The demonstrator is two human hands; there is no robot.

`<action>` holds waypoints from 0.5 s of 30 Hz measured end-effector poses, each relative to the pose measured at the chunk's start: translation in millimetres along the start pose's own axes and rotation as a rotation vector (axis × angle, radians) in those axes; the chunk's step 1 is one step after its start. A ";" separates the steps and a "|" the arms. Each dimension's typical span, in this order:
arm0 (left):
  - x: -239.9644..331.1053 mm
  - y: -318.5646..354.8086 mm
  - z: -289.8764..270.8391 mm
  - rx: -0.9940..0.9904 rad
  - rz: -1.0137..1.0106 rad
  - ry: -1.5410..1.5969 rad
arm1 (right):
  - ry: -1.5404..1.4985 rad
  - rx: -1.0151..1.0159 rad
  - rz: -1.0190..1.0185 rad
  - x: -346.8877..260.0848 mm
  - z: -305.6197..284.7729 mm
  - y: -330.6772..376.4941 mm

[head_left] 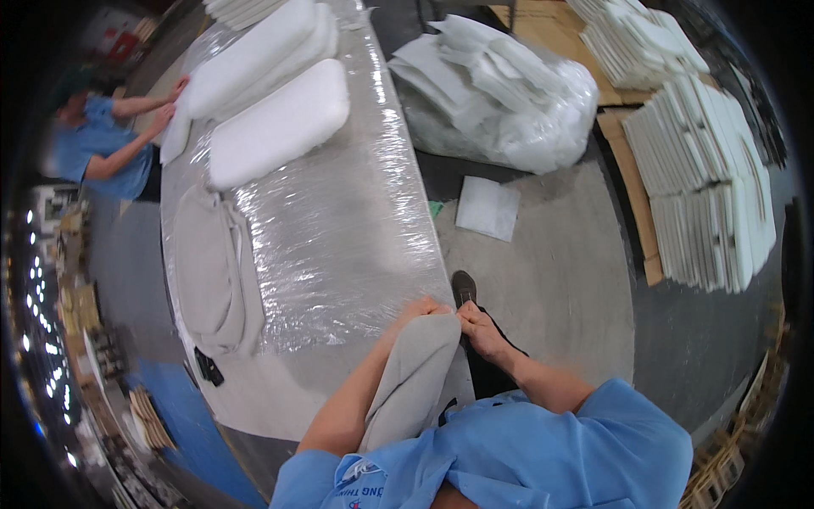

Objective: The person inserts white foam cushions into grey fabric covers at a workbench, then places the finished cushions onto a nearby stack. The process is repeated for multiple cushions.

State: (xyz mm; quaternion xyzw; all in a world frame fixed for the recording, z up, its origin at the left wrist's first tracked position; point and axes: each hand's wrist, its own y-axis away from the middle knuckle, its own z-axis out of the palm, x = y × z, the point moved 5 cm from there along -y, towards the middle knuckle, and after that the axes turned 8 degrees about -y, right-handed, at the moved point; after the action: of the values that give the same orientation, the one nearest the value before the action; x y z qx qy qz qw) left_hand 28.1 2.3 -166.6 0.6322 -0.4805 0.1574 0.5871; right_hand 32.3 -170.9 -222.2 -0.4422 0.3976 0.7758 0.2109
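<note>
A light grey fabric cover (411,369) lies along my left forearm, from my body to the table's right edge. At its far end my left hand (421,308) is closed on the cover's edge. Just to the right, my right hand (482,331) pinches the same end, its fingers close to the left ones. Whatever small part sits between the fingertips is too small to make out. The table (331,229) under my left arm is wrapped in shiny clear film. Several folded grey covers (212,271) are stacked on its left side.
White padding slabs (280,123) lie at the table's far end, where a co-worker (110,144) in blue touches one. On the floor are a plastic bag of white sheets (500,93) and a loose white sheet (487,208). White panels (704,187) are stacked on cardboard at right.
</note>
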 end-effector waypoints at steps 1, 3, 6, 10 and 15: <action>-2.2 -1.9 -0.6 -0.014 0.006 -0.078 | -0.064 -0.017 0.022 6.4 1.4 -0.6; -1.2 -4.9 0.4 -0.040 0.042 -0.196 | -0.037 -0.014 -0.006 6.9 2.3 -1.3; -15.9 5.4 12.4 0.173 0.143 -0.250 | -0.121 -0.014 0.057 16.6 10.0 1.4; -12.7 42.3 14.5 0.265 0.031 -0.036 | -0.122 -0.077 0.056 17.2 0.6 6.0; -65.8 153.6 37.5 0.237 -0.281 0.057 | -0.235 -0.108 0.057 9.4 -1.7 23.9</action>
State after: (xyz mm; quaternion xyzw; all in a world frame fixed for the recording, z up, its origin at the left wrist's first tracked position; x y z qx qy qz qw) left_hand -139.4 19.8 -135.9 0.7530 -0.3490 0.1472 0.5380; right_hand 12.1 -186.7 -220.4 -0.3475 0.3404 0.8481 0.2099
